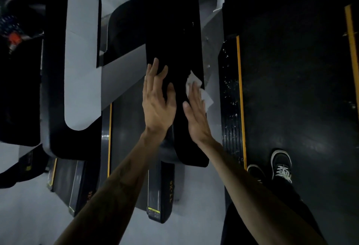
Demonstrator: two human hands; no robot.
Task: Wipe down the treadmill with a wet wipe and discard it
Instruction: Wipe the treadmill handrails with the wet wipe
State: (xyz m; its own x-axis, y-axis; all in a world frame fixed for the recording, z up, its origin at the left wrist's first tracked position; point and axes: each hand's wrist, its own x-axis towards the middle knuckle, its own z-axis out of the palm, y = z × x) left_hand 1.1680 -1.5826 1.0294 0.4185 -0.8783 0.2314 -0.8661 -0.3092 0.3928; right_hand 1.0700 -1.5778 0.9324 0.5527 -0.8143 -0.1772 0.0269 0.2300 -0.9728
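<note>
At the far left, a neighbouring machine's grey side rail [81, 60] is seen, lying parallel to the piece being cleaned. Next comes the left hand [158, 100], laid open and flat against the left edge of the black handrail [172, 30] of the treadmill, fingers spread and pointing away from the person; nothing is held in it, and it appears to be used as a brace. The handrail is a long black bar whose long axis runs from near the person's waist straight away toward the top of the view, its rounded near end pointing back at the person.

To the right of it, the right hand [196, 112] is pressed open-palmed on the handrail's right side, with the wet wipe [202, 91] trapped under the fingers. The wipe is crumpled, its white edges sticking out beyond the fingertips and past the rail's right edge. Further right, the treadmill's side step with a yellow stripe [240, 99] and the dark belt [291, 89] are seen, with the person's shoes [281, 165] standing on the belt.

The wiping step is judged to be in hand, and the discarding not yet begun. The next move would call for steady palm pressure, so that the wipe is drawn along the rail's length rather than slipping off its right edge.
</note>
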